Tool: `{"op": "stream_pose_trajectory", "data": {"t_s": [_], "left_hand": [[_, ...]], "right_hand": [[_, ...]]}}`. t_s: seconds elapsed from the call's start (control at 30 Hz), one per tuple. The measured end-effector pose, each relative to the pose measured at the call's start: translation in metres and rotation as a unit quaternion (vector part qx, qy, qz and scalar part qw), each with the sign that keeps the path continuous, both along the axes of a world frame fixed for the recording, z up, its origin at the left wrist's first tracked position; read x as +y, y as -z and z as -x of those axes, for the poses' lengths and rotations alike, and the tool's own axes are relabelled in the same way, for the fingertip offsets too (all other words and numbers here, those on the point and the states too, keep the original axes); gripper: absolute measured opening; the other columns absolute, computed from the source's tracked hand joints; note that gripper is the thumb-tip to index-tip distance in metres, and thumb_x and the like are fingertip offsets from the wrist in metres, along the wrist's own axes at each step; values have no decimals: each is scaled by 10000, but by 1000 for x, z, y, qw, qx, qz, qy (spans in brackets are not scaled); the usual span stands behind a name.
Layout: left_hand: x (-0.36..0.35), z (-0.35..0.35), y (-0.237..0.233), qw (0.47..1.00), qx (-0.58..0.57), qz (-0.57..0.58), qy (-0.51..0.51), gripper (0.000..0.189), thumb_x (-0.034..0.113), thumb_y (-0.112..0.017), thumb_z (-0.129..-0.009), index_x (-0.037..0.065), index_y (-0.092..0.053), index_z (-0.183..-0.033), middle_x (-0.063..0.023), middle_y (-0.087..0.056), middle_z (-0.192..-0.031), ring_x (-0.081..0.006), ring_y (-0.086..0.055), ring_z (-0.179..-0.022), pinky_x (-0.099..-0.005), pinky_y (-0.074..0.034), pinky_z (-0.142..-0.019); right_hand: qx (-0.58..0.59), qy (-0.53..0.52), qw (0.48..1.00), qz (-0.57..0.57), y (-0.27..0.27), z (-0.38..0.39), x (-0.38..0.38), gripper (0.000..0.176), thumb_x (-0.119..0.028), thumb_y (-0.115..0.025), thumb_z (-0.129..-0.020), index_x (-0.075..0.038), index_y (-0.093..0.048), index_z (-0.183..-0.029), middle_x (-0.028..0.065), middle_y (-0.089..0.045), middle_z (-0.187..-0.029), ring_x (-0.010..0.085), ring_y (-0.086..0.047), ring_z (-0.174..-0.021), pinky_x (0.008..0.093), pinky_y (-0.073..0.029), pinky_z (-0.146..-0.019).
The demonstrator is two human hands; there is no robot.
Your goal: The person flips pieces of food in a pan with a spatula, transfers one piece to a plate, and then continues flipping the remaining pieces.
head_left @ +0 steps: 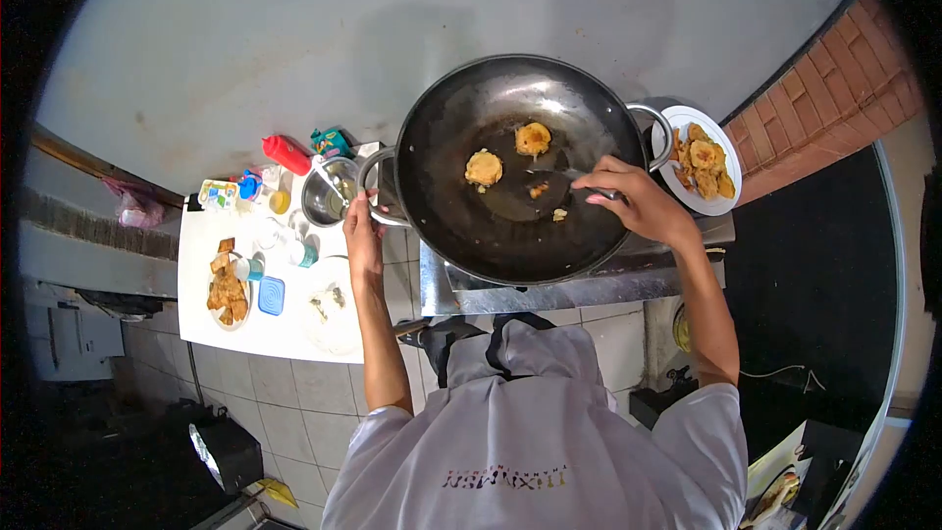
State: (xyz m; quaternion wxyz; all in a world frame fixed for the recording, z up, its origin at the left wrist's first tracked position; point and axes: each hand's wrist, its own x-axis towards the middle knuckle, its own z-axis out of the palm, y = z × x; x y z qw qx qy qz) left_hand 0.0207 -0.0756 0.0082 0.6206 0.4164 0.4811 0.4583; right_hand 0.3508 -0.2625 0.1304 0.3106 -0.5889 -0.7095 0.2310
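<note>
A large black wok [461, 236] stands on the metal stove, its near side slightly lower in view. My left hand [365, 226] is closed on the wok's left handle [368, 177]. In my right hand [633, 198] is a metal utensil [554, 172], its tip over the middle of the wok. Two golden fried pieces lie inside, one [483, 169] left of centre and one [533, 139] farther up. Small browned bits [539, 191] and a pale crumb [559, 215] lie near the utensil's tip.
To the right, a white plate [726, 198] holds several fried pieces. On the white table [294, 336] at left are a plate of fried food [228, 290], a steel bowl [319, 201], a red bottle [285, 154] and a blue square lid [271, 296]. A brick ledge [814, 118] stands at right.
</note>
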Motion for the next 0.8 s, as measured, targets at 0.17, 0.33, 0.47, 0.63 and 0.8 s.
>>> {"op": "stream_pose_trajectory", "data": {"t_s": [0.17,0.33,0.47,0.63,0.8], "left_hand": [[3,1,6,1000,-10,-14,2,352,407,-476,-922,97,-597,-1036,26,-539,-702,-19,-377,-557,-170,-289,-532],[2,0,7,999,-37,-7,6,339,393,-485,-922,92,-595,-1031,33,-546,-676,-11,-398,-551,-164,-280,-506],[2,0,3,1000,-25,-1,0,342,392,-484,-923,88,-595,-1033,33,-547,-680,-11,-410,-558,-165,-290,-508],[1,0,2,1000,-19,-8,6,347,396,-485,-922,85,-594,-1031,35,-545,-680,-16,-431,-574,-162,-308,-526],[0,-1,0,1000,-3,-3,0,341,407,-471,-925,106,-600,-1022,37,-546,-699,-18,-439,-578,-165,-318,-540]], "right_hand": [[-18,13,998,62,-21,-2,-31,276,-17,-606,-804,-43,-583,-1078,89,-500,-831,204,-448,-666,312,-377,-590],[3,2,999,51,-22,1,-38,269,-49,-619,-802,-43,-584,-1069,77,-494,-816,182,-426,-618,321,-346,-532],[-5,-19,1000,21,-23,4,-34,272,-73,-627,-801,-39,-582,-1067,74,-497,-808,180,-437,-625,320,-344,-532],[10,-4,1000,-14,-30,11,-25,212,-126,-605,-847,-28,-594,-1035,73,-531,-740,147,-442,-602,301,-344,-524],[64,160,984,42,-26,12,-25,229,-204,-558,-899,15,-621,-914,47,-563,-631,93,-511,-601,265,-413,-526]]}}
